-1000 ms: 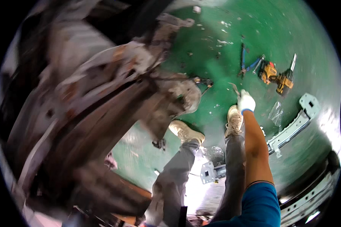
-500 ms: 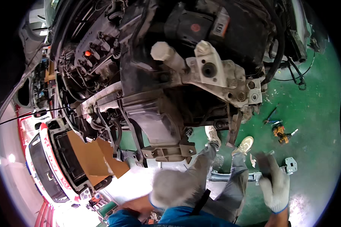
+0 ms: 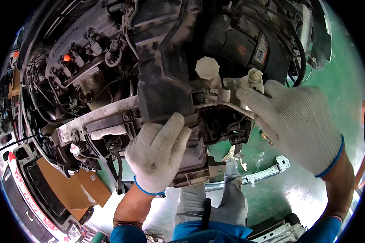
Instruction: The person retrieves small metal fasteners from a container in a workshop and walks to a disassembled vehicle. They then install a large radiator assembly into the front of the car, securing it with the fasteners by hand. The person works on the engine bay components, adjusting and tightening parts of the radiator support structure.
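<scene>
Head view: we are pressing our left hand (image 3: 158, 156), grip spread flat, against a black plastic housing (image 3: 164, 93) at the front edge of the engine bay (image 3: 89, 52). Our right hand (image 3: 298, 123), fingers loosely spread and pinching nothing, is touching a white reservoir neck (image 3: 253, 77) just beside a pale round cap (image 3: 207, 67). Cardboard (image 3: 65, 184) is lying on the floor.

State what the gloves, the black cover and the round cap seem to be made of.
Gloves: white knitted fabric, ribbed weave, blue cuff edge, grey soiling.
Black cover: probably moulded plastic, matt and dusty.
Round cap: likely cream plastic, with a scalloped edge.
</scene>
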Demonstrator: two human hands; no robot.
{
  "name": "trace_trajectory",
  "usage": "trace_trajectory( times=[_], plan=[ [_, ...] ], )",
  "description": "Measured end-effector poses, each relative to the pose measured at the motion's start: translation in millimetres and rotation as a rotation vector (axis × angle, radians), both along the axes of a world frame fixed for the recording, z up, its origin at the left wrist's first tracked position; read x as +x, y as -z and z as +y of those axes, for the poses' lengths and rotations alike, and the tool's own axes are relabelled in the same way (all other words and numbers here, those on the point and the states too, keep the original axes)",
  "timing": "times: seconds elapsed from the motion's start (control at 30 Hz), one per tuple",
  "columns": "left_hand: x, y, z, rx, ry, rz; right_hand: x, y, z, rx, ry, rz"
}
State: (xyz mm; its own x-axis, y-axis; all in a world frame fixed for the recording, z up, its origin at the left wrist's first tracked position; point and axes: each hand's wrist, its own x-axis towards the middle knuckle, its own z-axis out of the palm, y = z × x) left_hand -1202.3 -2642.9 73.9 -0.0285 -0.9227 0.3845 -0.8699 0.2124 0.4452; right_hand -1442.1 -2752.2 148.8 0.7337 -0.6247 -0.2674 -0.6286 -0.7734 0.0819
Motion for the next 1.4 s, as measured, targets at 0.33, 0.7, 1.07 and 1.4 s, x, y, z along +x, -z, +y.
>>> trace_trajectory(
  times=[0.33, 0.7, 1.07, 1.4],
  plan=[
    [10.4, 2.8, -0.8, 0.014, 0.07, 0.02, 19.8, 3.6, -30.8, 0.148, -0.079, -0.018],
    [10.4, 1.2, 0.1, 0.04, 0.076, 0.014, 20.3, 1.7, -38.0, 0.175, -0.097, 0.037],
    [8.7, -4.3, -0.8, 0.053, 0.077, 0.011, 26.1, 7.8, -44.1, 0.141, -0.15, 0.097],
    [8.9, -1.8, 0.8, 0.078, 0.065, 0.02, 25.1, 10.0, -44.9, 0.123, -0.166, 0.027]
  ],
)
